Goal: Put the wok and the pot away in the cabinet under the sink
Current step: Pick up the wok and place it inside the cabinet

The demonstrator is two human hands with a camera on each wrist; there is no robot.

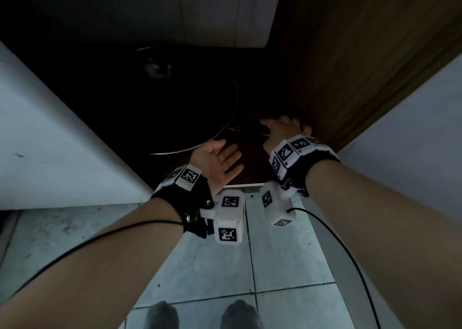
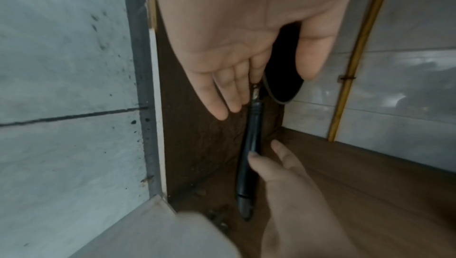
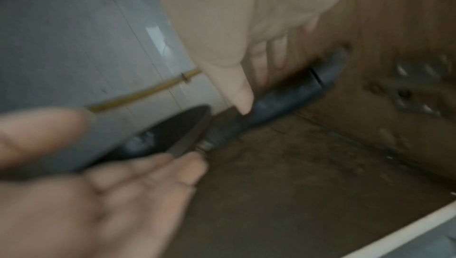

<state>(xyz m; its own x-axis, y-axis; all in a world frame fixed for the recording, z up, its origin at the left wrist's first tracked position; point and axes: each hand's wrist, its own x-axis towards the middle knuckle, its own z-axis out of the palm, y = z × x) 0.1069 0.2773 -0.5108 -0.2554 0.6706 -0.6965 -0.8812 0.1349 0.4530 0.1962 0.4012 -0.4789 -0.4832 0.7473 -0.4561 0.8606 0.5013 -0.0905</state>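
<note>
The big black round wok (image 1: 175, 103) sits on the brown wooden cabinet floor (image 2: 197, 145), its long black handle (image 2: 249, 164) pointing right. The right hand (image 1: 282, 128) hovers just over that handle, fingers loosely spread, gripping nothing. The left hand (image 1: 217, 161) lies palm-up beside the rim, fingers straight together.

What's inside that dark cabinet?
A black wok sits on the brown cabinet floor, its long handle pointing toward the open door. Deeper inside is too dark; no pot is visible.
</note>
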